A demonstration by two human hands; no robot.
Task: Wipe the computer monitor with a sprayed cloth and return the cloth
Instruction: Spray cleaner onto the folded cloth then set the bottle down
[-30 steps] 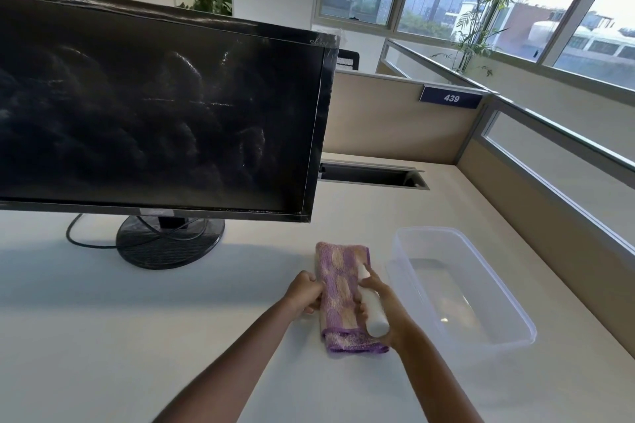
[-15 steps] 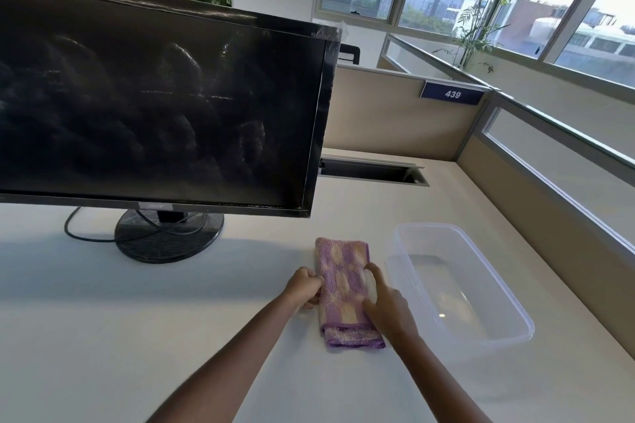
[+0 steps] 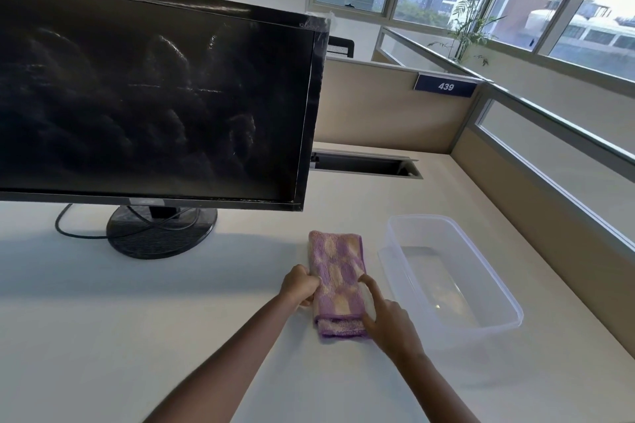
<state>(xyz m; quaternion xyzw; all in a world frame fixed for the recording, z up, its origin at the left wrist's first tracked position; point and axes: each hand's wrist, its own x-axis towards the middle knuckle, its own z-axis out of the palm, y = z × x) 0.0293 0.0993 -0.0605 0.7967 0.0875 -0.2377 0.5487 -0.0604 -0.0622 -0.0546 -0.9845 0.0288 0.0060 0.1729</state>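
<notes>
The black monitor [image 3: 154, 106] stands on its round base at the left of the desk, its dark screen smeared with streaks. A folded purple and cream cloth [image 3: 338, 271] lies flat on the desk in front of it. My left hand [image 3: 299, 288] pinches the cloth's left edge. My right hand [image 3: 388, 319] rests at the cloth's lower right corner, its forefinger stretched out along the cloth's right edge. A sliver of a small white spray bottle [image 3: 369, 302] shows between that finger and the thumb; the hand hides the rest of it.
A clear plastic container [image 3: 508, 302] sits just right of the cloth, near my right hand. A black cable [image 3: 68, 233] loops from the monitor base [image 3: 161, 233]. Beige partition walls close off the desk at the back and right, with a cable slot [image 3: 364, 165] at the back.
My right hand has lowered the spray bottle from above the cloth down to the cloth's right edge, where the hand now mostly hides it. My left hand keeps its pinch on the cloth.
</notes>
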